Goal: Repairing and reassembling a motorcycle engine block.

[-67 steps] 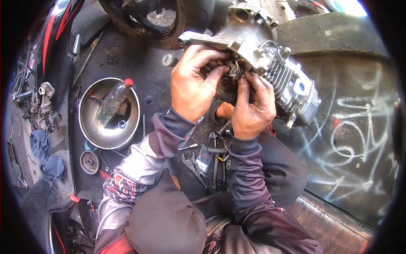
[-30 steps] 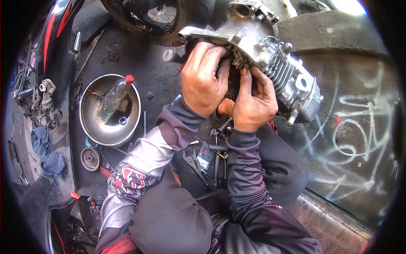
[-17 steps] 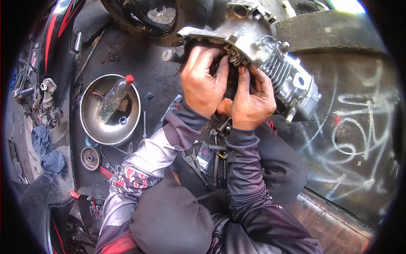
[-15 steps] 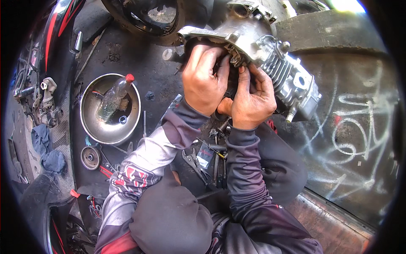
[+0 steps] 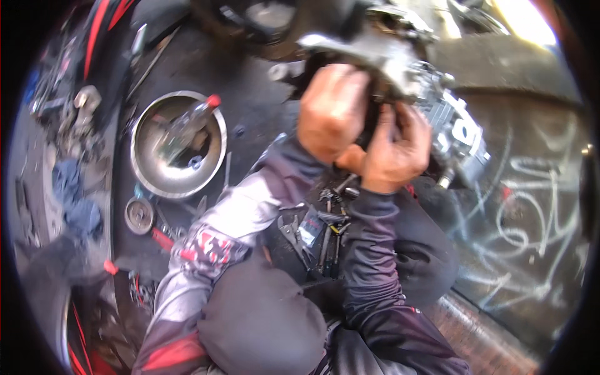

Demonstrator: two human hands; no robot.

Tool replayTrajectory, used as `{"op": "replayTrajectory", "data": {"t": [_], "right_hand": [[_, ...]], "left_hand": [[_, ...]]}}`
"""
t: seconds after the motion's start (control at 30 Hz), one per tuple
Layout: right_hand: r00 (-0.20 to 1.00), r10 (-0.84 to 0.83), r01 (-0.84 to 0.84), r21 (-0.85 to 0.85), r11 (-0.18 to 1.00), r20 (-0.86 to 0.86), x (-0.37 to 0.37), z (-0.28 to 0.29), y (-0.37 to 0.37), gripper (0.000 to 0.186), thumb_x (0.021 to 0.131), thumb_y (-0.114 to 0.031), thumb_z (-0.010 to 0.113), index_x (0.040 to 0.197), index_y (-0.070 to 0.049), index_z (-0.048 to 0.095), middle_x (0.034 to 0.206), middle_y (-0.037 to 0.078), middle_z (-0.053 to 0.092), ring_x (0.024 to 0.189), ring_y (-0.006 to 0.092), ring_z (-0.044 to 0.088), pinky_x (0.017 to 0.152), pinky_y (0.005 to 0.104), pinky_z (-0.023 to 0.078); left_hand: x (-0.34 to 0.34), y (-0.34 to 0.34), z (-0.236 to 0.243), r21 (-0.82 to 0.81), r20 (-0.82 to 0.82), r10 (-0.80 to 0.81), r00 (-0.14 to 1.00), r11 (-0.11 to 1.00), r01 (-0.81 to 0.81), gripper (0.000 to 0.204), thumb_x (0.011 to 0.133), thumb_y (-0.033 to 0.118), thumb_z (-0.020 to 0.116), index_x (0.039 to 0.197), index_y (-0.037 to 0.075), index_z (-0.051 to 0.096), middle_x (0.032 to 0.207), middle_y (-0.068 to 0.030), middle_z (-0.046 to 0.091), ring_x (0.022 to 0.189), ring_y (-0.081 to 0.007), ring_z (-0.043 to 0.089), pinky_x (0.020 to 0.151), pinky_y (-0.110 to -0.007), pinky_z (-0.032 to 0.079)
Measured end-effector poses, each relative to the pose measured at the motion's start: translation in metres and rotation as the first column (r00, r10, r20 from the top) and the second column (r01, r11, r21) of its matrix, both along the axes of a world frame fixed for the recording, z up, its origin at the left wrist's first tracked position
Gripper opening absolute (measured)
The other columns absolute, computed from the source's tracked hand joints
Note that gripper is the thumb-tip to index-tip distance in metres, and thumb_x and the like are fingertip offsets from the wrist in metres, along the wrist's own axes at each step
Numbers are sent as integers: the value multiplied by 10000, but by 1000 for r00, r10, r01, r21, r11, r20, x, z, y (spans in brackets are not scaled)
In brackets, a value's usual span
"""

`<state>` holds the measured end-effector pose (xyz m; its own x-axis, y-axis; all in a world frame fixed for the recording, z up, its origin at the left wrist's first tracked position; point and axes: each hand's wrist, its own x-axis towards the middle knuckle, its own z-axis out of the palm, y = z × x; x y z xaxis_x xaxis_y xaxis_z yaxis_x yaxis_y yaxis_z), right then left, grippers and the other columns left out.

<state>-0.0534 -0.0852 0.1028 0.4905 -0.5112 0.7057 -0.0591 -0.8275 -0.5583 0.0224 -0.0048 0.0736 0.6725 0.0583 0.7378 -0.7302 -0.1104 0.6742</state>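
Observation:
A silver-grey motorcycle engine [image 5: 405, 59] with a finned cylinder [image 5: 447, 115] sits at the upper right, blurred by movement. My left hand [image 5: 332, 115] is curled in at the open side of its casing, the fingertips hidden. Just right of it, my right hand [image 5: 397, 153] has thumb and fingers pinched together against the underside of the engine. Whatever lies between the fingers of either hand is too hidden and smeared to make out. Both hands are close together below the casing's edge.
A steel bowl [image 5: 139, 164] left of my arms holds a clear bottle [image 5: 181, 137] with a red cap. Locking pliers [image 5: 292, 236] and several tools lie between my forearms. A round metal part [image 5: 139, 215] and blue rag [image 5: 81, 215] are at left. Behind is a wheel [image 5: 290, 40].
The whole view has shifted, so the engine, hands and bowl appear farther right. Both hands stay at the engine's casing; the left hand's fingers look more closed and blurred.

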Motion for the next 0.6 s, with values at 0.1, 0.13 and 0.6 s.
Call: {"op": "replayTrajectory", "data": {"t": [0.1, 0.13, 0.6], "right_hand": [[984, -110, 89, -147, 985, -138, -9, -4, -9, 210, 851, 60, 754, 1059, 59, 724, 1035, 161, 720, 962, 266, 714, 857, 350, 586], [998, -39, 41, 49, 998, -43, -8, -7, -8, 249, 868, 67, 743, 1111, 82, 691, 1047, 177, 738, 966, 262, 728, 885, 341, 589], [994, 90, -83, 101, 991, -65, -9, -3, -15, 370, 890, -8, 777, 1192, 137, 621, 1106, 235, 730, 992, 275, 739, 878, 354, 626]], "left_hand": [[-3, -3, -7, 148, 121, -51, 991, 988, 33, 339, 727, 19, 719, 1052, -57, 664, 1031, -206, 654, 920, -373, 663, 817, -430, 562], [-3, -7, -8, 76, 147, -21, 989, 997, 10, 337, 740, 71, 711, 1051, -54, 670, 1034, -195, 648, 936, -361, 659, 837, -421, 556], [-108, 241, -66, 247, -564, 175, 807, 968, -38, 164, 944, 115, 702, 1074, 19, 729, 984, -151, 725, 914, -270, 721, 819, -352, 568]]}}
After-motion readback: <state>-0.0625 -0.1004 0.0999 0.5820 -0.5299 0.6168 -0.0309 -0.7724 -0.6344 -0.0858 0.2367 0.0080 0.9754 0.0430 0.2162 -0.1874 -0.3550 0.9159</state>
